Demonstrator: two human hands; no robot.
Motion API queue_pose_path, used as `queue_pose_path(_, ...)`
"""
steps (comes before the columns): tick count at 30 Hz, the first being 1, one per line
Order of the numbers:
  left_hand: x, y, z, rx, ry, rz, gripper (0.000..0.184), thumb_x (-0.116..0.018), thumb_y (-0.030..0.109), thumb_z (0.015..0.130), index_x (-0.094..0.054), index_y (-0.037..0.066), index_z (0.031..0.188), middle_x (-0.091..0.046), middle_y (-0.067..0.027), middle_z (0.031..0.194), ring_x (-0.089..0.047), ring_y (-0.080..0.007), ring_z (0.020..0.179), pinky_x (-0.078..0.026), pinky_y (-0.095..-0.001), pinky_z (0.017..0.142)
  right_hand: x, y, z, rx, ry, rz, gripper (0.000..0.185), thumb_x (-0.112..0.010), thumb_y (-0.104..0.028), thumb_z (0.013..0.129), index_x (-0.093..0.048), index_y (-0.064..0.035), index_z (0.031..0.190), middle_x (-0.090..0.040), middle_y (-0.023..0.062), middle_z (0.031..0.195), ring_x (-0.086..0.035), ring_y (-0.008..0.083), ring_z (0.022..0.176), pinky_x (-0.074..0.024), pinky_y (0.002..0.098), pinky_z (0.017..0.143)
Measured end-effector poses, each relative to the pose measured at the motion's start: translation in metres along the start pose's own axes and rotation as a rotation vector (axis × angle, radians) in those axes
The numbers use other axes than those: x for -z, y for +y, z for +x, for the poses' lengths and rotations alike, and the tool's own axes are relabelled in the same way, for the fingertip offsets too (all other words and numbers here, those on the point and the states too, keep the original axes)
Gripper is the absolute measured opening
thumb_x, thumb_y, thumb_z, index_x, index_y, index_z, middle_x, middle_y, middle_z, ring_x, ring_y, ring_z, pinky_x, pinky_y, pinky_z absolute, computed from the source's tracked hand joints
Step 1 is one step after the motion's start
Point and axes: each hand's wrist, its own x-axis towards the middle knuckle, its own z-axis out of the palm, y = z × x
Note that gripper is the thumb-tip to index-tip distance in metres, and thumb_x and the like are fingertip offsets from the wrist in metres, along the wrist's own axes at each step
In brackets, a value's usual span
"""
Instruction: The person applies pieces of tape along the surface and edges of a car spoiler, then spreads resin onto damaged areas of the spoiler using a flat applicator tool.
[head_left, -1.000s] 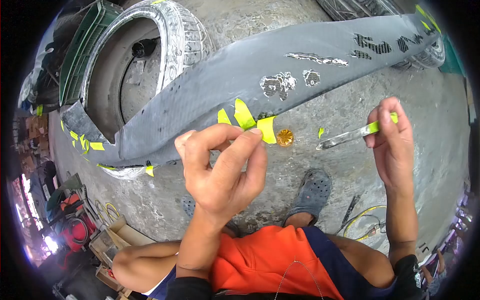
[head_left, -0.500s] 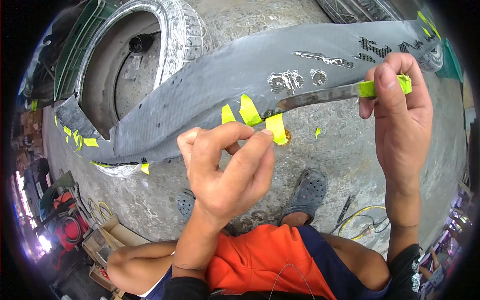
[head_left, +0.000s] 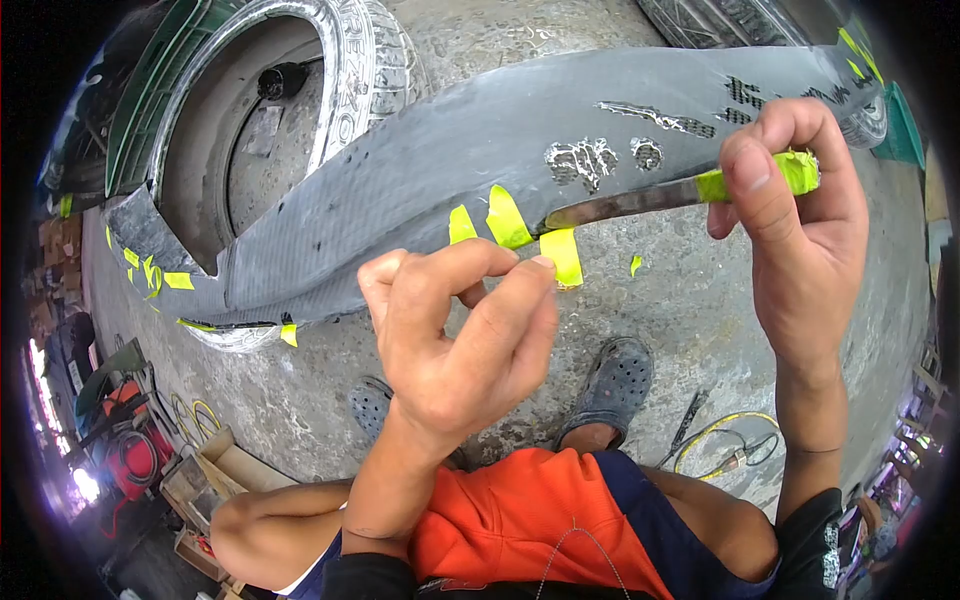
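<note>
A long grey car body panel [head_left: 420, 150], with a carbon-weave texture, stretches across the view. My right hand [head_left: 805, 215] is closed around the handle of a flat metal blade [head_left: 630, 205], its grip wrapped in yellow-green tape. The blade's tip rests at the panel's near edge, between two strips of tape. My left hand [head_left: 455, 325] is closed in a pinch just below that edge, its thumb tip against the yellow-green tape strip [head_left: 562, 258]. What lies between those fingertips is hidden. Another tape piece [head_left: 508, 217] sticks up on the panel's edge nearby.
A tyre [head_left: 345, 75] with white marks lies under the panel's left part. More tape pieces [head_left: 178, 281] line the panel's left end. Cables [head_left: 725, 445] lie on the concrete floor [head_left: 690, 330] at right; a wooden box [head_left: 235, 465] stands at left.
My right hand has shifted slightly left and the blade is tilted a little differently, its tip still at the panel's edge. My left hand keeps its pinch. The view has shifted slightly.
</note>
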Motion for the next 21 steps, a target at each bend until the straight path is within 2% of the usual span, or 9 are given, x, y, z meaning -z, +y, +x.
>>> queue_pose_path(4, 0.000, 0.000, 0.000, 0.006, -0.011, -0.001, 0.035, -0.082, 0.000, 0.061, -0.076, 0.010, 0.095, -0.064, -0.0012, 0.096, -0.050, -0.0090, 0.060, -0.034, -0.0339, 0.075, 0.000, -0.002, 0.001, 0.018, -0.042, 0.008, 0.017, -0.066, -0.015, 0.101, -0.054, -0.0071, 0.109, -0.059, 0.0018, 0.094, -0.053, 0.0078, 0.078, -0.0494, 0.0239, 0.068)
queue_pose_path(6, 0.000, 0.000, 0.000, 0.008, -0.011, -0.001, 0.035, -0.082, 0.000, 0.062, -0.076, 0.010, 0.094, -0.064, -0.0010, 0.096, -0.050, -0.0091, 0.060, -0.034, -0.0339, 0.075, 0.002, -0.004, 0.001, 0.125, -0.016, -0.144, 0.018, -0.067, -0.014, 0.100, -0.053, -0.0066, 0.109, -0.057, 0.0028, 0.095, -0.053, 0.0079, 0.080, -0.0498, 0.0234, 0.069)
queue_pose_path(9, 0.000, 0.000, 0.000, 0.015, -0.006, -0.001, 0.034, -0.082, 0.000, 0.062, -0.075, 0.010, 0.094, -0.063, -0.0007, 0.096, -0.050, -0.0091, 0.060, -0.034, -0.0340, 0.075, 0.003, -0.008, 0.003, 0.183, -0.073, -0.154, 0.021, -0.068, -0.014, 0.098, -0.052, -0.0061, 0.109, -0.055, 0.0042, 0.095, -0.052, 0.0082, 0.081, -0.0494, 0.0229, 0.069)
queue_pose_path(12, 0.001, 0.001, 0.001, 0.016, -0.004, 0.000, 0.034, -0.082, 0.000, 0.062, -0.075, 0.010, 0.093, -0.063, -0.0004, 0.096, -0.050, -0.0091, 0.060, -0.034, -0.0339, 0.075, 0.007, -0.009, 0.003, 0.175, -0.063, -0.195, 0.022, -0.068, -0.014, 0.098, -0.051, -0.0059, 0.109, -0.054, 0.0047, 0.094, -0.052, 0.0086, 0.082, -0.0493, 0.0226, 0.069)
queue_pose_path(15, 0.002, 0.003, 0.003, 0.031, -0.041, -0.006, 0.038, -0.079, -0.009, 0.062, -0.075, 0.010, 0.095, -0.063, -0.0024, 0.092, -0.056, -0.0161, 0.075, -0.044, -0.0292, 0.068, 0.010, -0.010, 0.003, 0.163, -0.086, -0.193, 0.021, -0.068, -0.013, 0.097, -0.051, -0.0059, 0.108, -0.054, 0.0058, 0.094, -0.052, 0.0088, 0.081, -0.0490, 0.0223, 0.069)
queue_pose_path(18, -0.001, 0.000, 0.000, 0.012, -0.002, -0.015, 0.035, -0.083, 0.000, 0.062, -0.075, 0.010, 0.094, -0.063, -0.0001, 0.096, -0.050, -0.0091, 0.060, -0.033, -0.0336, 0.074, 0.004, -0.010, 0.001, 0.137, -0.091, -0.192, 0.021, -0.067, -0.012, 0.097, -0.050, -0.0061, 0.107, -0.055, 0.0068, 0.094, -0.053, 0.0089, 0.080, -0.0489, 0.0221, 0.069)
queue_pose_path(21, -0.001, 0.000, 0.000, 0.017, -0.003, -0.018, 0.035, -0.083, 0.000, 0.062, -0.075, 0.010, 0.094, -0.063, -0.0001, 0.096, -0.049, -0.0092, 0.060, -0.033, -0.0336, 0.074, -0.010, -0.007, -0.004, 0.184, 0.010, -0.109, 0.022, -0.067, -0.012, 0.096, -0.049, -0.0064, 0.107, -0.055, 0.0076, 0.094, -0.055, 0.0091, 0.077, -0.0487, 0.0219, 0.068)
